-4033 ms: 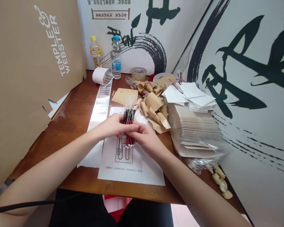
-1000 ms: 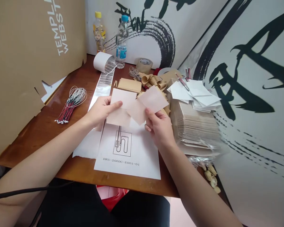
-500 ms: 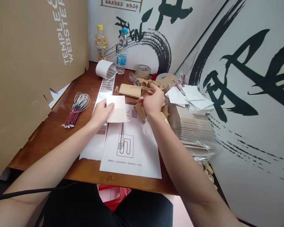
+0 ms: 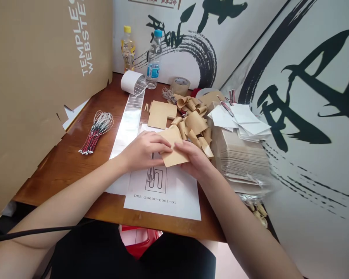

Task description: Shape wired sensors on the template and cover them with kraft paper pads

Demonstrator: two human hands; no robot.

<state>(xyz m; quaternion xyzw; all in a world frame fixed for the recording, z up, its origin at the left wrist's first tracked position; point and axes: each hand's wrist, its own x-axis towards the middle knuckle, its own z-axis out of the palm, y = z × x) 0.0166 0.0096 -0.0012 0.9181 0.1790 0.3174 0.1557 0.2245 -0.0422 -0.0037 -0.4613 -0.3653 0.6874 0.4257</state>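
Observation:
Both my hands meet over a white drawing sheet [image 4: 168, 195] marked DRS-206DC-E001-01. My left hand [image 4: 144, 149] and my right hand [image 4: 193, 157] pinch a tan square paper piece [image 4: 173, 146] between fingers and thumbs, just above the sheet. A bundle of red and black wires [image 4: 95, 130] lies on the wooden table [image 4: 64, 166] to the left, away from both hands.
A heap of curled tan backing strips [image 4: 193, 124] lies beyond my hands. A tall stack of tan sheets [image 4: 241, 159] topped by white squares [image 4: 241, 118] stands at the right. A label roll [image 4: 130, 82], two bottles [image 4: 154, 58], a tape roll [image 4: 180, 85] and cardboard panel [image 4: 31, 77] surround the desk.
The wire bundle was set down at the left. My left hand held a pale sheet while the right reached to the tan heap; now both hands hold a tan piece over the drawing.

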